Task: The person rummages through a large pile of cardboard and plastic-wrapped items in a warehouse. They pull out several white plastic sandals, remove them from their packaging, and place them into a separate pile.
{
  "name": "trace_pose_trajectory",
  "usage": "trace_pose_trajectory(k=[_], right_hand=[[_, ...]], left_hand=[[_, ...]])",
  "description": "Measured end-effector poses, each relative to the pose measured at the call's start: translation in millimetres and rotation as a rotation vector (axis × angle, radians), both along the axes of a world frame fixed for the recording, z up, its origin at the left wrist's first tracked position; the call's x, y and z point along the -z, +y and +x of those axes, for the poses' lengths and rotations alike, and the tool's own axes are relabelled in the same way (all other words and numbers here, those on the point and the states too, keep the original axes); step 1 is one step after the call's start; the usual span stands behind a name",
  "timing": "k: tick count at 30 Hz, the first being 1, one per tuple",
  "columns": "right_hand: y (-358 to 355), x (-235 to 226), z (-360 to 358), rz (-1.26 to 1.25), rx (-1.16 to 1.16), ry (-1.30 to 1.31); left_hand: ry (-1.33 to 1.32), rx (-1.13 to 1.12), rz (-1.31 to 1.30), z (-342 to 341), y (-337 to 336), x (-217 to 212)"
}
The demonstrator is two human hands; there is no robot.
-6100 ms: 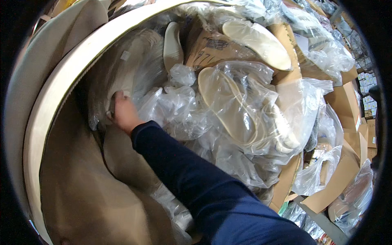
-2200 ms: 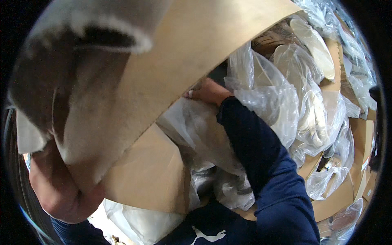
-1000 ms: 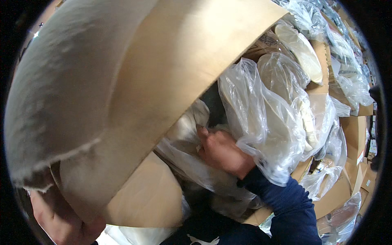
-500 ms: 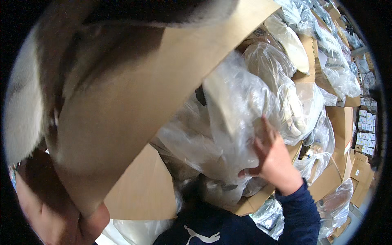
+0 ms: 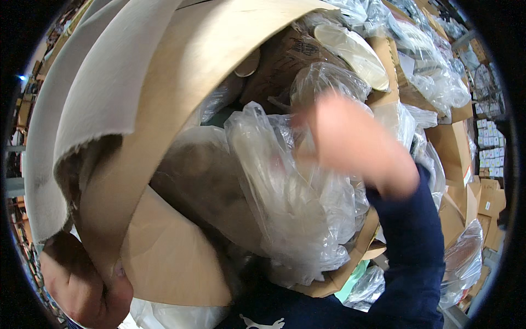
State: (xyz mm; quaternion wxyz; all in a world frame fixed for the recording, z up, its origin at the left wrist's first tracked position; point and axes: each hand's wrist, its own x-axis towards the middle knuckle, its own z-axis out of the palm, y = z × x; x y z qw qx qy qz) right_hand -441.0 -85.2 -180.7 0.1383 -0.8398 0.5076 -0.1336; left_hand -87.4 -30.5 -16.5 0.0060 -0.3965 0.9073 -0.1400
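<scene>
My left hand (image 5: 82,285) at the lower left grips the bottom of a big curved sheet of brown board with a pale felt-like face (image 5: 164,98), held up close to the camera. My right hand (image 5: 356,142), blurred with motion, is raised at the centre right, holding up a crumpled clear plastic bag (image 5: 290,197) that hangs below it. The dark blue sleeve (image 5: 411,247) runs down to the lower edge. Whether the fingers fully close on the plastic is hard to tell through the blur.
A heap of clear bags with pale oval pieces (image 5: 350,49) fills the upper right. Brown cardboard boxes (image 5: 455,148) stand along the right side. More bagged items (image 5: 460,257) lie at the lower right.
My right hand has risen from low in the heap to the centre right, lifting the clear plastic bag with it. The left hand keeps holding the big curved sheet.
</scene>
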Motion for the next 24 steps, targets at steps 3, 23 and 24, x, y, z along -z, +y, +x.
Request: trace_pose_trajectory(k=[3, 23, 24], right_hand=[[-138, 68, 19, -0.016, 0.157, -0.241], [-185, 176, 280, 0.472, 0.001, -1.284], [-185, 181, 283, 0.462, -0.003, -1.29]], left_hand=[[0.03, -0.03, 0.072, 7, 3, -2], [-0.092, 0.127, -0.131, -10, -27, -5], [-0.094, 0.125, -0.132, -9, -27, -7]])
